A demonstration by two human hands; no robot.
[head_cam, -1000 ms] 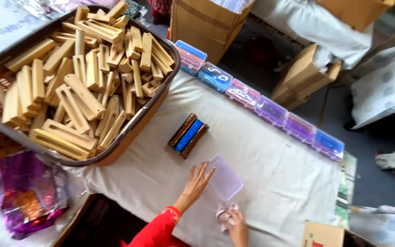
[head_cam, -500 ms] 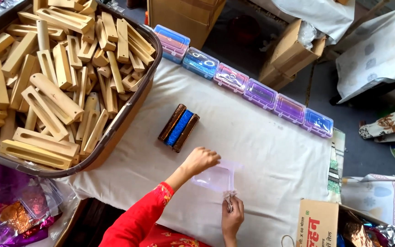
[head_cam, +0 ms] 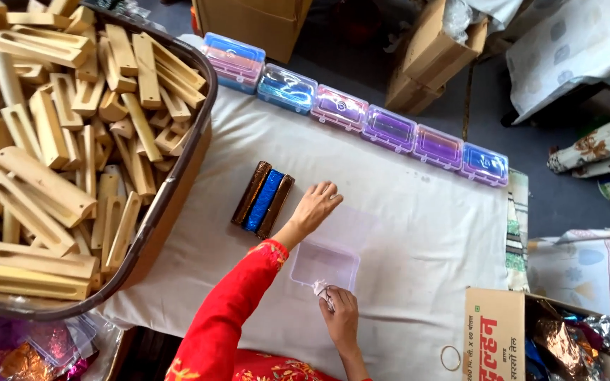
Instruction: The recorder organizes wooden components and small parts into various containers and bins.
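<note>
White cloth is covering the worktop (head_cam: 404,233), with grey floor and brown cartons lying beyond it. On this cloth the left hand (head_cam: 315,207), in a red sleeve, is resting flat with fingers spread on the clear plastic box (head_cam: 330,255), gripping nothing. The right hand (head_cam: 340,317) is pinching a small crumpled pale piece (head_cam: 322,290) at the box's near edge. Compared with half a second ago, the left hand is lying open instead of curled. Just left of it three foil-wrapped bars (head_cam: 262,200), brown, blue and brown, are lying side by side. Six coloured lidded boxes (head_cam: 361,116) are lining the far edge. A big tray of wooden blocks (head_cam: 58,162) is filling the left side, and a printed carton (head_cam: 495,339) is sitting at the right.
</note>
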